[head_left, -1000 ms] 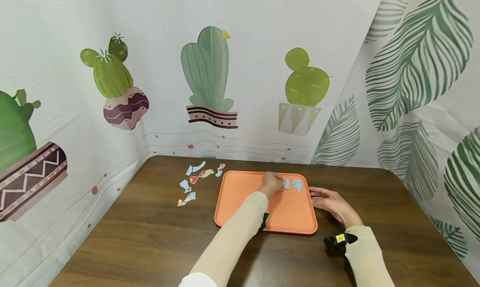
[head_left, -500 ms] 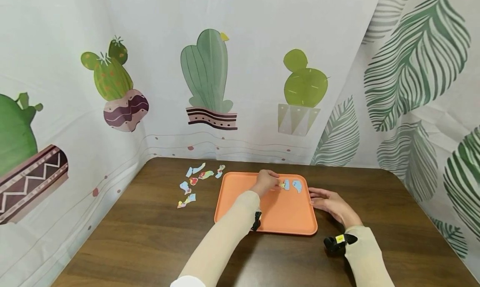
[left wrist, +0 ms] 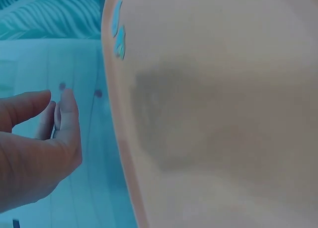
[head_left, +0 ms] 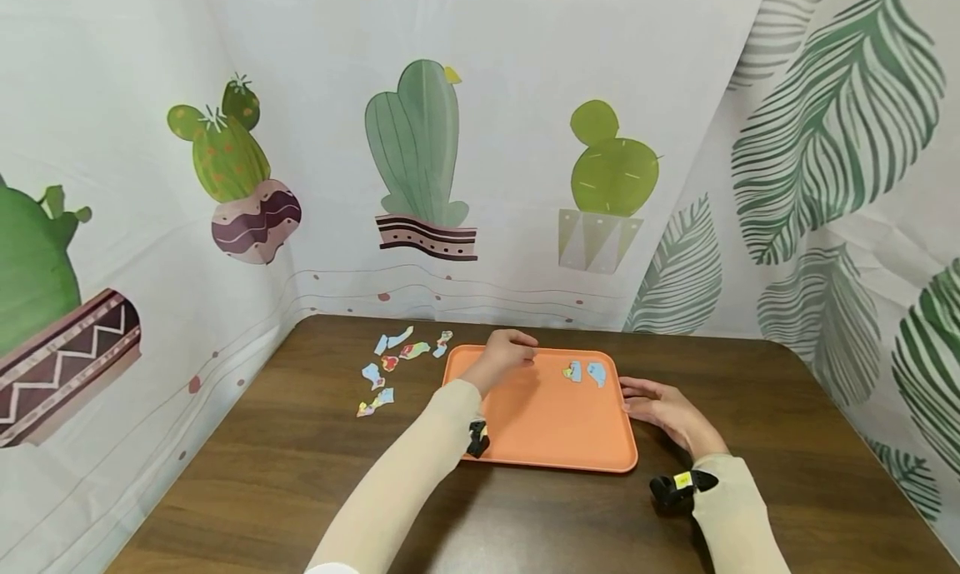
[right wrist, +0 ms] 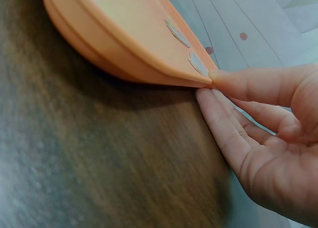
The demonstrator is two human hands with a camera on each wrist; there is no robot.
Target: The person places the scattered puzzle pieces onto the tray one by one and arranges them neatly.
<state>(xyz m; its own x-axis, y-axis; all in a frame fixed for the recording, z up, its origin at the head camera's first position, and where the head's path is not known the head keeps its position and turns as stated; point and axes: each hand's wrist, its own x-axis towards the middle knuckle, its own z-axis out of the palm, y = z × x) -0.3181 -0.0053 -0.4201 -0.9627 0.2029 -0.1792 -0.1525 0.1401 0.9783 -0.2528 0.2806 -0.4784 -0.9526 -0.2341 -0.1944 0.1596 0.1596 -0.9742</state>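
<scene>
- Closest to you, at approx 8 & 4 o'clock from ctr of orange tray [head_left: 551,428] (12 = away from you): your pale L sleeve [head_left: 397,482] & R sleeve [head_left: 738,511].
- Black units on both wrists: L unit [head_left: 477,437] over tray's 8 o'clock corner, R unit [head_left: 667,490] w/ yellow label [head_left: 682,480] at 4.
- Brown wood table [head_left: 247,482] under it all; tray lies flat on it, long side 9 to 3.
- Your R hand [head_left: 663,409], approx 3: thumb on tray rim, fingers against outer side/underside, so rim's pinched betw. them.
- On tray, approx 1–2: blue-and-yellow piece [head_left: 575,371] & blue piece [head_left: 596,375], side by side w/ small gap.
- Off tray, on table, approx 9–10: cluster of irregular loose pieces [head_left: 415,351], incl. a red piece [head_left: 389,363] mid-group.
- Your L hand [head_left: 510,357], approx 11: hangs over tray, fingers loosely bent, thumb apart, nothing held.
- Farthest, 12: white cloth [head_left: 517,99] w/ cactus prints [head_left: 427,141]; striped leaf prints [head_left: 832,132] approx 1–2.
</scene>
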